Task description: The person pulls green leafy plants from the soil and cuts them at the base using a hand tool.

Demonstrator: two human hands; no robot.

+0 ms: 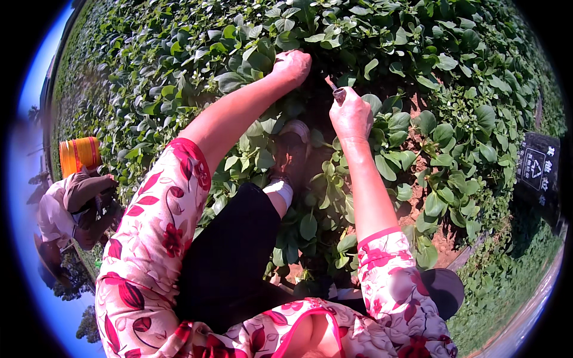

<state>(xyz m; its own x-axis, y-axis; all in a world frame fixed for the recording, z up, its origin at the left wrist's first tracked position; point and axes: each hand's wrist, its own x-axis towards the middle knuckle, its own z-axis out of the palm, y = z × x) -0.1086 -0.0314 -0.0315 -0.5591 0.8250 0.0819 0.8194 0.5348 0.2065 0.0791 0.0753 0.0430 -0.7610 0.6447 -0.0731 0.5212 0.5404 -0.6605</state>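
Note:
My left hand (292, 67) is closed low among the broad-leaved greens (256, 62), its fingers curled down so that what they grip is hidden. Leaves of one plant crowd against its left side. A little to the right and nearer, my right hand (351, 118) is wrapped round a small hand tool (339, 94) with a dark round end. A narrow metal part (330, 83) juts from the tool toward the left hand; its tip is lost in shadow. Between my forearms, my shoe (291, 152) stands among the plants on the soil.
Dense leafy plants spread all round, with reddish soil (444, 247) showing at right. A black printed bag or sheet (538, 173) lies at the far right. Off to the left, another person (74, 206) crouches beside an orange striped container (79, 156).

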